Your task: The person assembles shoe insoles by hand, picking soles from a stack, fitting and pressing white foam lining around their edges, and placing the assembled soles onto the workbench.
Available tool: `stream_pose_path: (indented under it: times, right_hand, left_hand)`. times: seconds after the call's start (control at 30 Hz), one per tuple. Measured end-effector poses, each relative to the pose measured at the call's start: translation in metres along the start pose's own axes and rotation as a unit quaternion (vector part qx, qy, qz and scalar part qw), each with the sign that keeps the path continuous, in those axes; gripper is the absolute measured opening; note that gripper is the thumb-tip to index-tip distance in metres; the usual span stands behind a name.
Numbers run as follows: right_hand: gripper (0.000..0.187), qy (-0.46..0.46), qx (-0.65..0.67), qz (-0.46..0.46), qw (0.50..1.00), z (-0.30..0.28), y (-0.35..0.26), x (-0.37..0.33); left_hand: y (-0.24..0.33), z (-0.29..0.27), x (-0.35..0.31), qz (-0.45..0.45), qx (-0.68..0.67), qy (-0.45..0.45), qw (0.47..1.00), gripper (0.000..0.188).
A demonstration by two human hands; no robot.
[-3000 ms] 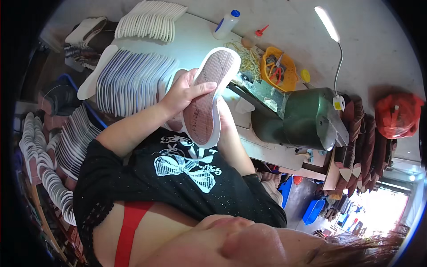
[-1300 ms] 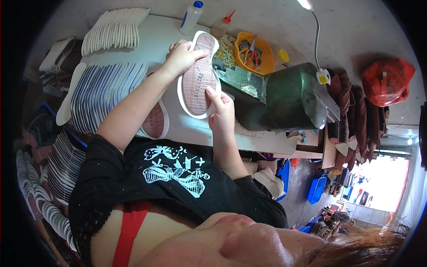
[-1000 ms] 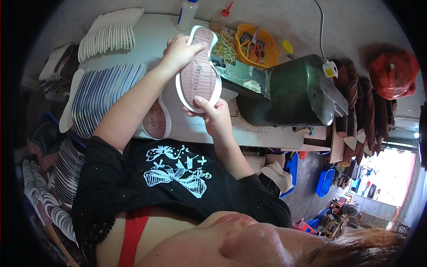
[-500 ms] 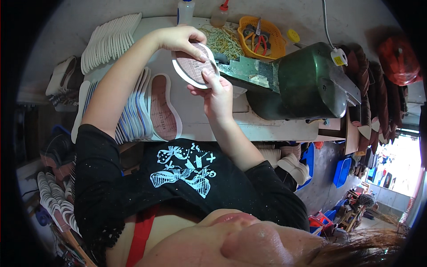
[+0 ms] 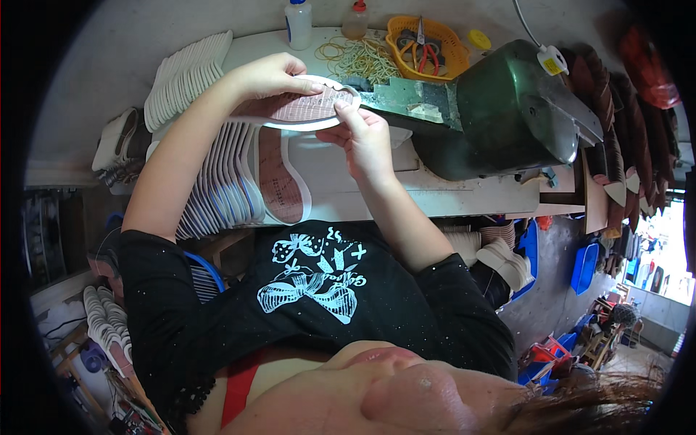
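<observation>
Between my hands is a shoe insole (image 5: 290,109), reddish-brown with a white rim, lying lengthwise from left to right. My left hand (image 5: 270,77) is closed on its far edge, thumb on the brown face. At its right end my right hand (image 5: 365,136) pinches the near rim between thumb and fingers. That end is beside the tip of a green machine's arm (image 5: 406,101); whether they touch I cannot tell. Another insole (image 5: 281,185) lies on the white table (image 5: 348,199), next to a fanned row of insoles (image 5: 221,181).
The machine's rounded green body (image 5: 507,116) stands at the right. Behind its arm are a pile of pale bands (image 5: 362,59), a yellow basket (image 5: 453,61) with scissors and pliers, and two bottles, one white (image 5: 299,29). Another insole stack (image 5: 185,80) stands far left.
The insole has turned from steeply slanted to nearly level, its left part now reaching further left. My left hand has shifted left and down with it; my right hand still grips the right end.
</observation>
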State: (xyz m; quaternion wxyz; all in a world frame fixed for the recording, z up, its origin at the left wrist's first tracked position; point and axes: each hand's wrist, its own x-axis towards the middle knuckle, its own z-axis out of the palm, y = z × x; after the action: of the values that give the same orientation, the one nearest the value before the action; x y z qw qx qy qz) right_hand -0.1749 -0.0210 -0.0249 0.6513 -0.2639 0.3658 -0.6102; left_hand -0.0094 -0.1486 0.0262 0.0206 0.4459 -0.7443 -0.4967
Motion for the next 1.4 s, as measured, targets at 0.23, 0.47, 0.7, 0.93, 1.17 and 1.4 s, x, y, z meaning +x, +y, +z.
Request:
stream_pose_path:
  times: [0.23,0.47,0.7,0.93,1.17,1.4]
  right_hand:
    - [0.027,-0.011,0.011,-0.012,1.0,0.0,0.004,0.004]
    - [0.032,-0.011,0.006,-0.02,1.0,-0.001,0.0,0.001]
    - [0.031,-0.019,0.005,-0.028,0.999,0.001,-0.001,0.004]
    - [0.023,-0.061,-0.038,0.035,0.997,-0.011,-0.011,-0.011]
    - [0.025,-0.092,-0.115,0.094,0.985,-0.026,0.001,-0.05]
    - [0.022,-0.105,-0.077,0.101,0.986,-0.031,-0.003,-0.016]
  left_hand:
    - [-0.016,0.003,0.003,0.02,-0.091,0.035,0.995,0.035]
    - [-0.004,0.015,-0.017,-0.038,-0.039,0.037,0.998,0.035]
    - [0.008,0.026,-0.031,-0.083,-0.042,0.108,0.99,0.041]
    - [0.015,0.052,-0.041,-0.124,-0.148,0.089,0.977,0.055]
    - [0.028,0.056,-0.046,-0.156,-0.178,0.05,0.97,0.065]
    - [0.007,0.047,-0.035,-0.094,-0.194,0.096,0.972,0.041]
